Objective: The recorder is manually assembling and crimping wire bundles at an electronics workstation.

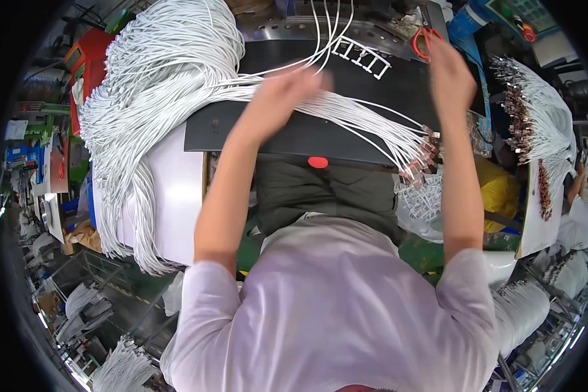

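My left hand (293,91) is over a bundle of thin white cables (346,110) that lies across the black work surface (281,134). It is smeared by motion, so I cannot tell whether its fingers close on the cables. At the upper right, my right hand (453,77) is raised with its fingertips at the red handle loops of a pair of scissors (417,46). Blur hides whether they grip the loops. The bundle's right ends carry small metallic and brownish connectors (419,160). A white ladder-shaped plastic frame (362,57) lies behind the bundle.
A big heap of white cables (170,52) rises at the left and hangs over a white panel (176,189). More cables with brown ends (536,111) hang at the right. A clear bag of small white pieces (424,202) and a yellow bag (500,193) sit below the surface.
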A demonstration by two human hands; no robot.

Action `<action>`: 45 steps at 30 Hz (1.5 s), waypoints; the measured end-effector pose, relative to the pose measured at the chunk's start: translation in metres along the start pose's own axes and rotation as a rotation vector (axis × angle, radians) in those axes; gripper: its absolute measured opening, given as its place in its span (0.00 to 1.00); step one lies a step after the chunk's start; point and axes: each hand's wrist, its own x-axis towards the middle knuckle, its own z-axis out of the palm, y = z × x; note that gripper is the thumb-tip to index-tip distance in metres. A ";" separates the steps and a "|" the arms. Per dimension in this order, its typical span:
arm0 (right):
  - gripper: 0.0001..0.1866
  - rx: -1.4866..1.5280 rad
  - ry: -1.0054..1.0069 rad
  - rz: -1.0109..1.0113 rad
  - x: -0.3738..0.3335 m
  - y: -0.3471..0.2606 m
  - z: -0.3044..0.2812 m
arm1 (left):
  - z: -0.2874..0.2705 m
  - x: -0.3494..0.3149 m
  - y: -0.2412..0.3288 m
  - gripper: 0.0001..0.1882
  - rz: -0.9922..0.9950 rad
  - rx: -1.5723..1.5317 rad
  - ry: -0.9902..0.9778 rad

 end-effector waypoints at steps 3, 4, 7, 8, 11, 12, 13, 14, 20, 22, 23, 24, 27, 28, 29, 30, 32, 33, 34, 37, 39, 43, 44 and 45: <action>0.15 0.174 0.475 0.399 -0.103 0.000 -0.092 | 0.000 -0.124 -0.040 0.24 -0.272 -0.660 -0.326; 0.15 -0.085 0.408 0.413 -0.144 -0.009 -0.105 | 0.002 -0.150 -0.062 0.26 -0.317 -0.718 -0.271; 0.13 -0.068 -0.261 0.606 -0.239 -0.044 -0.089 | 0.000 -0.180 -0.122 0.26 -0.408 -0.778 0.362; 0.12 0.125 -0.278 0.677 -0.257 -0.054 -0.073 | -0.002 -0.181 -0.134 0.26 -0.366 -0.806 0.605; 0.12 0.334 -0.259 0.878 -0.265 -0.066 -0.034 | -0.007 -0.171 -0.146 0.26 -0.408 -0.637 0.642; 0.13 0.386 -0.217 0.931 -0.257 -0.064 -0.023 | -0.009 -0.168 -0.144 0.26 -0.407 -0.536 0.690; 0.13 0.496 -0.191 0.915 -0.251 -0.063 -0.015 | -0.009 -0.164 -0.141 0.26 -0.407 -0.542 0.658; 0.13 0.459 -0.242 0.975 -0.245 -0.061 -0.012 | -0.007 -0.163 -0.138 0.26 -0.455 -0.532 0.701; 0.18 0.285 -0.374 1.038 -0.224 -0.057 -0.015 | 0.000 -0.159 -0.141 0.25 -0.360 -0.486 0.801; 0.20 0.303 -0.392 1.037 -0.223 -0.056 -0.017 | -0.001 -0.159 -0.143 0.24 -0.353 -0.457 0.790; 0.20 0.297 -0.386 1.025 -0.223 -0.055 -0.018 | -0.002 -0.159 -0.143 0.24 -0.325 -0.480 0.793; 0.20 0.308 -0.419 1.027 -0.223 -0.053 -0.020 | -0.002 -0.159 -0.142 0.23 -0.299 -0.503 0.791; 0.22 0.364 -0.467 0.974 -0.225 -0.040 -0.025 | 0.000 -0.158 -0.141 0.22 -0.273 -0.535 0.797; 0.22 0.312 -0.449 1.022 -0.227 -0.035 -0.026 | 0.001 -0.157 -0.143 0.22 -0.272 -0.536 0.795; 0.22 0.318 -0.441 1.040 -0.228 -0.029 -0.027 | 0.001 -0.156 -0.145 0.21 -0.233 -0.513 0.816; 0.21 0.368 -0.449 1.034 -0.229 -0.025 -0.025 | 0.002 -0.155 -0.148 0.21 -0.258 -0.536 0.792; 0.21 0.380 -0.421 1.087 -0.231 -0.018 -0.024 | 0.003 -0.155 -0.152 0.20 -0.158 -0.575 0.792; 0.22 0.465 -0.436 1.094 -0.231 -0.015 -0.024 | 0.003 -0.154 -0.154 0.19 -0.128 -0.641 0.805; 0.22 0.507 -0.457 1.113 -0.231 -0.013 -0.022 | 0.004 -0.156 -0.155 0.19 -0.111 -0.556 0.808; 0.26 0.231 -0.472 1.058 -0.232 -0.012 -0.021 | 0.003 -0.158 -0.153 0.22 -0.166 -0.532 0.768; 0.26 0.321 -0.516 1.035 -0.233 -0.013 -0.021 | 0.002 -0.160 -0.150 0.23 -0.197 -0.498 0.798; 0.28 0.272 -0.454 1.016 -0.233 -0.020 -0.022 | 0.001 -0.157 -0.150 0.24 -0.263 -0.507 0.784; 0.28 0.250 -0.446 1.021 -0.234 -0.024 -0.020 | 0.002 -0.157 -0.152 0.24 -0.279 -0.507 0.806; 0.28 0.232 -0.469 1.024 -0.234 -0.029 -0.019 | 0.003 -0.155 -0.155 0.24 -0.345 -0.510 0.784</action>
